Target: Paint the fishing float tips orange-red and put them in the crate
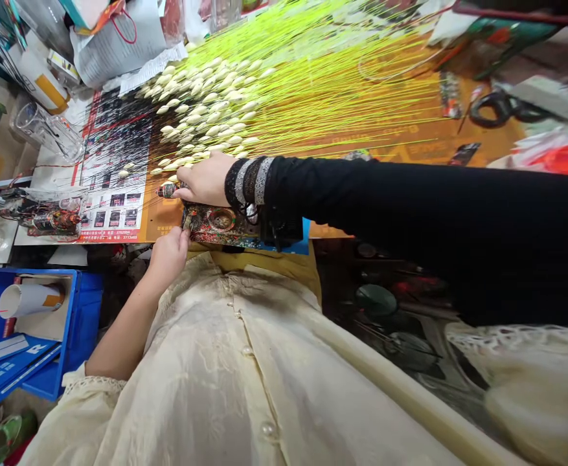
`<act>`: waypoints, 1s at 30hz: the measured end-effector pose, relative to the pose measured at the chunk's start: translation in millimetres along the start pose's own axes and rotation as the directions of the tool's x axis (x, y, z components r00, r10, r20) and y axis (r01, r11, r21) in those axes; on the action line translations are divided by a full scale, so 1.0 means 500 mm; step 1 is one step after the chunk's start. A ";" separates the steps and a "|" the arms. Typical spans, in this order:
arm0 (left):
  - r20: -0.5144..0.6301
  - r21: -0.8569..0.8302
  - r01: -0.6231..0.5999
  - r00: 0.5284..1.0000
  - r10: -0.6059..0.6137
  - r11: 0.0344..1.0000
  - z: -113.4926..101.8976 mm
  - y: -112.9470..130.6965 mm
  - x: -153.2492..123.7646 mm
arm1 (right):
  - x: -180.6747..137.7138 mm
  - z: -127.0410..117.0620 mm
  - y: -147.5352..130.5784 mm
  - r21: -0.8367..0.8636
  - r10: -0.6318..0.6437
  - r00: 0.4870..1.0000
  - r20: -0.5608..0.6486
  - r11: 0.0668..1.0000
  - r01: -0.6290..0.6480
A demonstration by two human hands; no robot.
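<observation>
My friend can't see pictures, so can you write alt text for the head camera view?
A person's hands are at a small, paint-spattered device on the near edge of a cluttered table: the black-sleeved right hand by its far side, the left hand by its near corner. Beyond lie many pale oval pieces with thin yellow-green stems.

The right arm (385, 217), covered by a black sleeve, is stretched nearly level across the front of the body from the right. Its wrist (250, 181) is wrapped in a banded cuff, and the right hand (208, 180) is held back upward, the thumb (185, 193) directed left and placed close to the forefinger. The left forearm (131, 317), bare, is angled upward from the lower left; the left hand (168, 254) is kept lower, its fingers (183, 239) gathered together and pointed away from the body.
</observation>
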State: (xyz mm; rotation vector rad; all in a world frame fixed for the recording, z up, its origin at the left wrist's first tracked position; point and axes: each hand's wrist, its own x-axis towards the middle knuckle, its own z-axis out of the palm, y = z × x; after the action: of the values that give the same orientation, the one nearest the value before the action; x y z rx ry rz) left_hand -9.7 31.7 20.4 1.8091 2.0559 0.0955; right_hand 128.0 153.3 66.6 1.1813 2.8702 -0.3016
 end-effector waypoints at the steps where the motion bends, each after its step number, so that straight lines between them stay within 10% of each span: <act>1: -0.002 -0.029 -0.008 1.000 0.008 1.000 0.001 -0.003 0.000 | 0.000 0.000 0.000 -0.002 -0.003 1.000 0.000 1.000 0.003; 12: -0.089 -0.282 -0.052 0.996 0.028 0.958 0.037 -0.030 -0.062 | 0.000 -0.005 0.001 0.004 -0.003 0.999 0.037 1.000 0.003; 30: -0.048 0.014 0.001 0.999 0.000 1.000 0.022 -0.006 -0.005 | 0.003 0.002 0.001 -0.024 -0.012 0.999 0.031 1.000 0.013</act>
State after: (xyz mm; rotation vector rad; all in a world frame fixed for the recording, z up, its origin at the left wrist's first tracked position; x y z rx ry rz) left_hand -8.5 26.4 10.2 1.8318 2.0953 0.1256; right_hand 127.5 154.6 65.7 1.1453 2.8477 -0.2813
